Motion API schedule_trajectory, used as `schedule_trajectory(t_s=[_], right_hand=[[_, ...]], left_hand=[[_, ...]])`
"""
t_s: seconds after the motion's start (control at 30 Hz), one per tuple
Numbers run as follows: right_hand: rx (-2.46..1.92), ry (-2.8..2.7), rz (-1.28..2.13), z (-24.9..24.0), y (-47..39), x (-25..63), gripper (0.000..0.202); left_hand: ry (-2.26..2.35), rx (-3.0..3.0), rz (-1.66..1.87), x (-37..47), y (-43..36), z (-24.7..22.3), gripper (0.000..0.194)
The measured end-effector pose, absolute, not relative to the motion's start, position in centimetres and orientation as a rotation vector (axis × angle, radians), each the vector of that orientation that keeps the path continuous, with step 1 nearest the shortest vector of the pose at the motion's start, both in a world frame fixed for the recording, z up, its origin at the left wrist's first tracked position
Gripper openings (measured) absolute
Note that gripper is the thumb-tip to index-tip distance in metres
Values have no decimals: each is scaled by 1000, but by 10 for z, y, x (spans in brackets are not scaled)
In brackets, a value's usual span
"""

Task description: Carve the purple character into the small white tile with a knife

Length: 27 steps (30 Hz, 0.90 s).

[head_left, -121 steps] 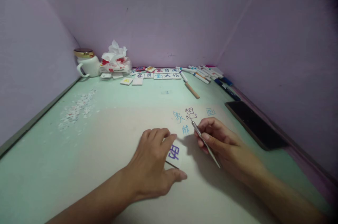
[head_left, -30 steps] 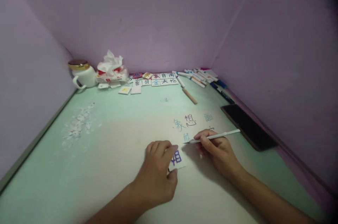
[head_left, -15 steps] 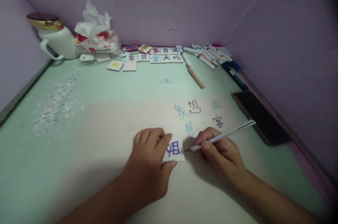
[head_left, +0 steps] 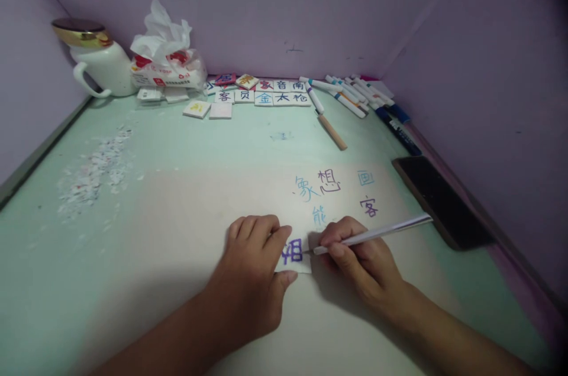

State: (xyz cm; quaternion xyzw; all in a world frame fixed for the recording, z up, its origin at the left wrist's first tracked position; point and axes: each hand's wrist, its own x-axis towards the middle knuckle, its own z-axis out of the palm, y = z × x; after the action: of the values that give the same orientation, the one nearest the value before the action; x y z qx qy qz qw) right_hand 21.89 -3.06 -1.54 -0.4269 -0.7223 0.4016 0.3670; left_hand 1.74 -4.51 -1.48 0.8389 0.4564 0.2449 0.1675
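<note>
A small white square tile (head_left: 305, 265) with a purple painted character lies on the table in front of me. My left hand (head_left: 251, 272) presses on it from the left, its thumb along the near edge and a finger across the top, covering the left part. In a pen grip, my right hand (head_left: 361, 255) holds a slim whitish craft knife (head_left: 377, 230). Its thin tip meets the tile's right side beside the character, and its back end slants up to the right.
Lettered tiles (head_left: 283, 98) line the back wall beside a tissue pack (head_left: 166, 74) and a white mug (head_left: 104, 68). Markers (head_left: 348, 92), a wooden-handled tool (head_left: 332, 131) and a phone (head_left: 444, 201) are at right. White shavings (head_left: 97, 169) lie left. Characters (head_left: 328, 181) mark the tabletop (head_left: 199, 198).
The craft knife's tip has moved slightly left onto the tile, up to the purple character, and its handle sits lower. My left hand keeps its hold. The whole view has shifted a little.
</note>
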Motion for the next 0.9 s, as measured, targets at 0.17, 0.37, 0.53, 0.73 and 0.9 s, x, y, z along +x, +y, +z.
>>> schedule_trajectory(t_s=[0.17, 0.37, 0.53, 0.73, 0.9], right_hand=[[-983, -1928, 1010, -17, -32, 218, 10], [-915, -1998, 948, -15, -30, 215, 9], [-877, -2015, 940, -18, -29, 215, 9], [-893, -2038, 932, -17, -29, 216, 10], [-904, -2052, 915, -17, -29, 216, 11]], left_hand=[[1301, 2367, 677, 17, -45, -15, 36], [1285, 2354, 685, 17, -45, -13, 35], [1284, 2323, 693, 18, -45, -12, 33], [1277, 2313, 693, 18, -45, -12, 30], [1279, 2312, 694, 18, -45, -12, 30]])
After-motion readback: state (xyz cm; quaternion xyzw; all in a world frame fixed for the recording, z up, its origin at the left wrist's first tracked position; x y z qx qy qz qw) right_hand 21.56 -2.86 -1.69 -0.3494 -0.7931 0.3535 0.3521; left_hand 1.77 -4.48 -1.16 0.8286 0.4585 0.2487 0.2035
